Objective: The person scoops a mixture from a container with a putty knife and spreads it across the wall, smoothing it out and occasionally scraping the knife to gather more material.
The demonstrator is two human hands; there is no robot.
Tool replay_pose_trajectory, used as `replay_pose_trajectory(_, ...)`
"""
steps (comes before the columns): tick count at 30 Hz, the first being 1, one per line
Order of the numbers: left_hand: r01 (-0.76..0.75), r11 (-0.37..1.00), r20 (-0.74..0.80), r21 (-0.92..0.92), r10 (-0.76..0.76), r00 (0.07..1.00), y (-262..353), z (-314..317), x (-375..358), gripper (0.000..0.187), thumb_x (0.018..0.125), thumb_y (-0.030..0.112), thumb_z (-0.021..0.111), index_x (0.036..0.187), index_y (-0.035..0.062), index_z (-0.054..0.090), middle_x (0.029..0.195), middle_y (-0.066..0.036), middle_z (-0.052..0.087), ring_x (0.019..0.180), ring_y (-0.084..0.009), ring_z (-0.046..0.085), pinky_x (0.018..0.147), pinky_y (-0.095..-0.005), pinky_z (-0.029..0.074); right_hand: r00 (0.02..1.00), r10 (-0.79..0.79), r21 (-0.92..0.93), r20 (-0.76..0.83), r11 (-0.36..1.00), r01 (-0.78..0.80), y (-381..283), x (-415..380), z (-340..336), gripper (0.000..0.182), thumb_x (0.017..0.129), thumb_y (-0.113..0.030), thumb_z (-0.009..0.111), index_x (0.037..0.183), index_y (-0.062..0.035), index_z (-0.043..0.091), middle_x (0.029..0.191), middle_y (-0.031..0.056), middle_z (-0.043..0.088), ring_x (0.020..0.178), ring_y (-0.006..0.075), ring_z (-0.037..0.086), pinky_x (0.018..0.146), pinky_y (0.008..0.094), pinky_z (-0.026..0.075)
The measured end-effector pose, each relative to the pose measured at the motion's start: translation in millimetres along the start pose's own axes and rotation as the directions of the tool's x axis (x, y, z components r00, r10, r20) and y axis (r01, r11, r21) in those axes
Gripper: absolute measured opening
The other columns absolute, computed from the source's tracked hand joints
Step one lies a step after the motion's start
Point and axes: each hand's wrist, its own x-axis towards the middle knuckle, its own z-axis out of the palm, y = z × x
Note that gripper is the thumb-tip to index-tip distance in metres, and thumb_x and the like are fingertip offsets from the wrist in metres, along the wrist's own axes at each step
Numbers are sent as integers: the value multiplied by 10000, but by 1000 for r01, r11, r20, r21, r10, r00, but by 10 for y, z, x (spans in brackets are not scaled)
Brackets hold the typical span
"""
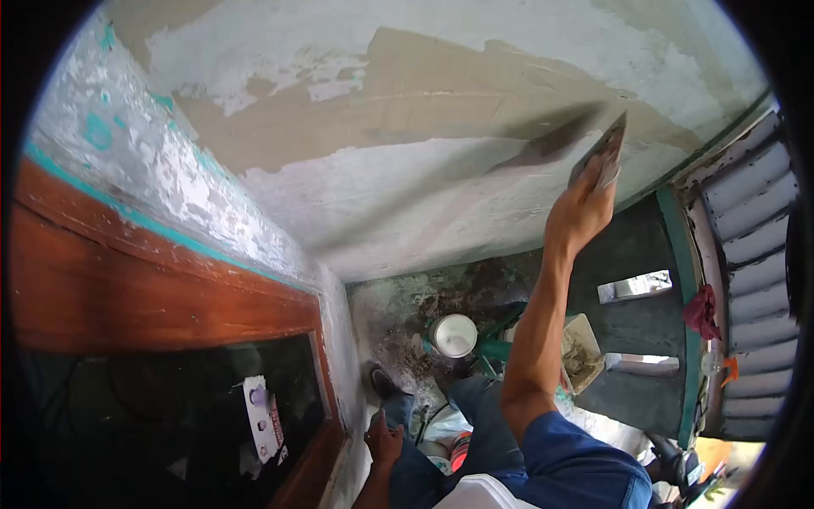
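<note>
Your left hand (384, 437) is beside your left leg; I cannot tell its fingers' state. Farther, your right hand (582, 212) has its fingers closed around the flat grey metal trowel (607, 157), which is tilted near the right edge of the grey, beige-patched plaster wall (407, 182).

The right arm (543, 331) reaches up and forward, elbow slightly bent, wrist nearly in line with the forearm, and the right hand (583, 210) is closed in a firm grip. The left arm hangs low, the left hand (384, 441) near the thigh, its fingers partly curled.
</note>
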Motion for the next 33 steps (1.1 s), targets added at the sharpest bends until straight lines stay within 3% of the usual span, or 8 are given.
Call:
replay_pose_trajectory(5, 25, 996, 47, -89, -21, 999, 79, -180, 1, 739, 896, 327, 808, 1501, 6, 529, 1219, -214, 695, 1193, -419, 638, 1049, -573, 449, 989, -144, -78, -22, 987, 142, -697, -207, 720, 533, 1066, 29, 531, 1590, -56, 488, 1633, 159, 487, 1518, 274, 461, 1252, 382, 393)
replay_pose_trajectory(9, -23, 999, -35, -45, 22, 999, -32, -17, 56, 725, 888, 308, 808, 1480, -11, 537, 1231, -235, 689, 1166, -431, 646, 1028, -554, 467, 958, -194, 111, 211, 979, 174, -1617, -1222, 1035, 852, 773, 148, 609, 1593, -54, 492, 1534, 211, 585, 1276, 401, 677, 900, 413, 632)
replay_pose_trajectory(11, -23, 999, -55, -34, 21, 998, 69, -67, 9, 722, 891, 308, 805, 1480, -12, 537, 1235, -241, 686, 1168, -435, 644, 1026, -555, 468, 902, -172, 418, 397, 908, -10, -1803, -1463, 897, 794, 820, 130, 642, 1580, -53, 504, 1498, 225, 609, 1253, 413, 688, 977, 420, 618)
replay_pose_trajectory(14, -16, 999, -55, -44, 14, 998, 76, -90, 47, 717, 897, 308, 798, 1481, -14, 535, 1239, -251, 681, 1167, -444, 641, 1025, -560, 467, 856, -203, 358, 475, 933, 23, -1475, -1278, 461, 657, 915, 89, 601, 1554, -46, 529, 1500, 203, 623, 1277, 360, 687, 1018, 435, 599)
replay_pose_trajectory(22, -82, 996, -21, -23, 82, 996, -18, -80, 139, 721, 892, 287, 798, 1474, -44, 530, 1182, -257, 691, 1092, -451, 656, 980, -554, 490, 937, 348, 21, -14, 937, -348, 562, 449, -377, 377, 1133, -167, 563, 1448, 28, 631, 1287, 117, 743, 1125, 162, 683, 941, 296, 555)
replay_pose_trajectory(27, -71, 997, -21, -12, 71, 997, 6, -134, 150, 705, 888, 266, 798, 1459, -54, 538, 1068, -225, 709, 1036, -437, 667, 939, -555, 498, 994, 91, 54, -58, 995, -88, 364, 315, -23, 326, 1105, -111, 605, 1395, 26, 666, 1125, 83, 780, 1011, 164, 710, 860, 304, 568)
replay_pose_trajectory(31, -127, 992, -6, 3, 127, 992, 105, -224, 153, 703, 888, 265, 798, 1459, -52, 537, 1053, -216, 712, 1013, -432, 671, 922, -550, 502, 963, -236, -44, 128, 969, 243, -544, -400, 446, 644, 899, 100, 690, 1513, -77, 606, 1408, 173, 700, 1196, 325, 738, 953, 406, 617)
replay_pose_trajectory(33, -104, 994, 19, 45, 103, 994, 172, -303, 115, 709, 892, 271, 793, 1470, -44, 528, 1066, -212, 715, 1018, -432, 676, 922, -544, 509, 931, -241, 237, 273, 955, 178, -947, -722, 523, 700, 876, 105, 711, 1533, -96, 580, 1395, 183, 699, 1146, 339, 760, 922, 414, 636)
